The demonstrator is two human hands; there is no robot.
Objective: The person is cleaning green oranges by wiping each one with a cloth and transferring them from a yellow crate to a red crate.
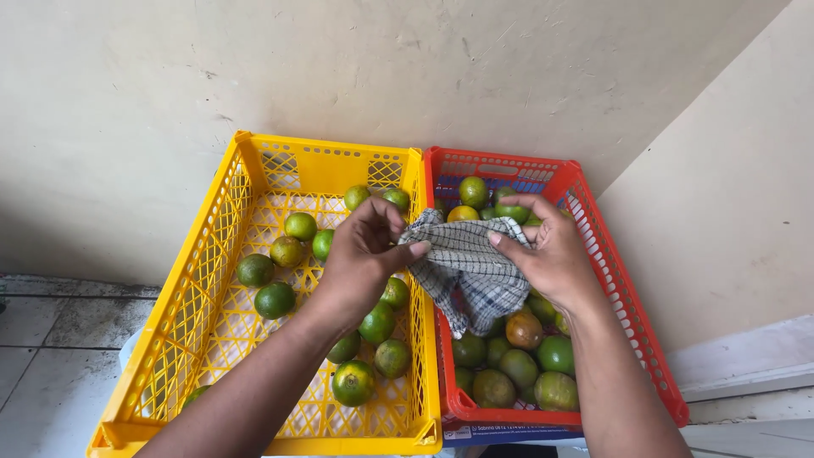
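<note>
A checked grey-and-white cloth (473,273) hangs over the join between two crates, bunched as if wrapped round something I cannot see. My left hand (360,259) pinches its left edge with thumb and fingers. My right hand (551,250) grips its right side from above. Under my left hand stands a yellow plastic crate (182,318) with several green citrus fruits (275,298) spread over its floor. Below my right hand, a red plastic crate (632,309) holds a deeper pile of green and orange-tinged fruits (523,329).
The two crates stand side by side against a cream wall (170,102). A second wall (729,203) closes in at the right, with a pale ledge (746,373) at its foot. Grey floor tiles (51,326) lie to the left of the yellow crate.
</note>
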